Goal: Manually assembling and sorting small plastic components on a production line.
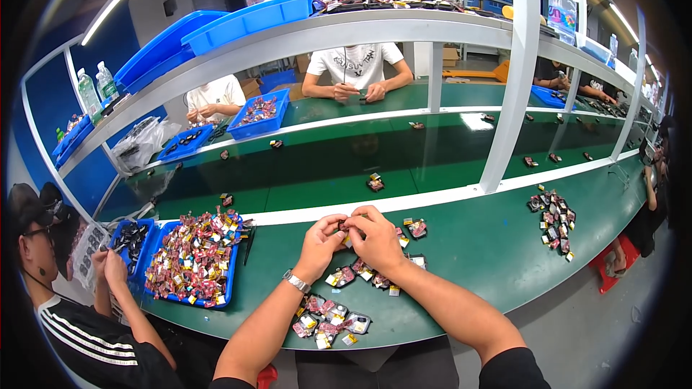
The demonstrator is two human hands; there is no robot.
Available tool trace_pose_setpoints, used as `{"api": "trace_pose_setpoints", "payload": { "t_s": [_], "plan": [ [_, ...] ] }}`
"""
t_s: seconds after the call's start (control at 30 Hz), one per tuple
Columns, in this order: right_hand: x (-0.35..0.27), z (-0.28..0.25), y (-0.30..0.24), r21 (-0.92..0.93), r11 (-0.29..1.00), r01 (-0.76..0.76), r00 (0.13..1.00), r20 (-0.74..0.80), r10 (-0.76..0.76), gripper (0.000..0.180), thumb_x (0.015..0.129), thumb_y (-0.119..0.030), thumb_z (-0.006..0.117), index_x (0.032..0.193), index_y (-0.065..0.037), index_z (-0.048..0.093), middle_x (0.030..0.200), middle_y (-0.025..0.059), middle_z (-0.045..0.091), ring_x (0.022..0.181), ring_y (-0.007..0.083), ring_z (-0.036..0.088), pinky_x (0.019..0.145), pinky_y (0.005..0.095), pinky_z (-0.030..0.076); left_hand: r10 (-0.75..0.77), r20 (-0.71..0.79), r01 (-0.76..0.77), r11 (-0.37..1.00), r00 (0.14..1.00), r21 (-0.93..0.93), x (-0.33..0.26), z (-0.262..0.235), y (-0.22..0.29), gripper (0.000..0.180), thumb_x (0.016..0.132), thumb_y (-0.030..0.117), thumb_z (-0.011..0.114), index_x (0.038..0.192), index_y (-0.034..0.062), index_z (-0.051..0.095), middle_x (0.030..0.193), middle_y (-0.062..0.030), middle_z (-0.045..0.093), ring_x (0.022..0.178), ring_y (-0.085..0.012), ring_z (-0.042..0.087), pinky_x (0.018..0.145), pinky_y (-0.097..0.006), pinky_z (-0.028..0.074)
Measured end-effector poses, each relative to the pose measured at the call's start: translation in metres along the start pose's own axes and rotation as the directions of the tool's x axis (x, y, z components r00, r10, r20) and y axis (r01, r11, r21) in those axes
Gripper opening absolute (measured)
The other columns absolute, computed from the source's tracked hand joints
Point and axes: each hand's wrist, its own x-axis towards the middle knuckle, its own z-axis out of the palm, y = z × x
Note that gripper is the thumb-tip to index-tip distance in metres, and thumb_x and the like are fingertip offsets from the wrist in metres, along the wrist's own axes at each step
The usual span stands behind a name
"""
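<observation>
My left hand (321,246), with a watch on its wrist, and my right hand (376,236) meet over the green bench. Pinched between their fingertips is a small electronic assembly (344,226), dark with some red, mostly covered by the fingers. Under and beside my hands lie several similar assemblies (342,276), black casings with red boards and yellow-and-white pieces. Another cluster of them (330,322) sits close to the bench's near edge, by my left forearm.
A blue tray (232,274) heaped with red boards stands left, beside a blue tray of black parts (130,241) and a seated co-worker (79,310). More assemblies (555,225) lie right. Beyond a white rail, a green belt (317,187) carries scattered units. A metal post (510,79) rises ahead.
</observation>
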Motion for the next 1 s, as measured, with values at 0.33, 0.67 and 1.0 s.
{"api": "trace_pose_setpoints", "payload": {
  "t_s": [0.33,0.67,1.0],
  "plan": [
    [-0.001,0.001,0.004,0.124,0.972,-0.202,0.979,0.052,0.196,0.022,0.079,-0.002,0.065,0.102,-0.002,0.063,0.094,0.0114,0.062,0.075,0.0235,0.066,0.066,0.0328,0.054,0.002,-0.017,-0.001,0.999,1.000,0.041,0.003,0.002,-0.004,0.026,0.094,-0.001,0.052,0.120,-0.0004,0.052,0.112,-0.0086,0.062,0.098,-0.0133,0.062,0.080,-0.028,0.056],
    [0.076,-0.056,0.121,0.098,0.852,-0.514,0.830,-0.192,0.523,0.004,0.079,-0.003,0.069,0.083,-0.002,0.069,0.085,0.0104,0.071,0.079,0.0204,0.069,0.073,0.0322,0.054,0.019,-0.079,-0.026,0.996,0.997,-0.082,0.005,0.005,0.004,0.039,0.095,0.005,0.052,0.132,-0.0007,0.040,0.129,-0.0221,0.055,0.105,-0.0261,0.064,0.084,-0.035,0.057],
    [0.085,-0.033,0.123,-0.614,0.712,-0.341,0.914,-0.038,0.405,0.044,0.075,-0.026,0.078,0.107,-0.001,0.061,0.107,0.0195,0.062,0.101,0.0378,0.060,0.086,0.0436,0.051,-0.006,-0.035,0.006,1.000,0.999,0.006,0.007,-0.005,0.002,0.032,0.095,0.003,0.051,0.126,-0.0052,0.046,0.116,-0.0199,0.061,0.097,-0.0233,0.066,0.081,-0.031,0.057]
  ]
}}
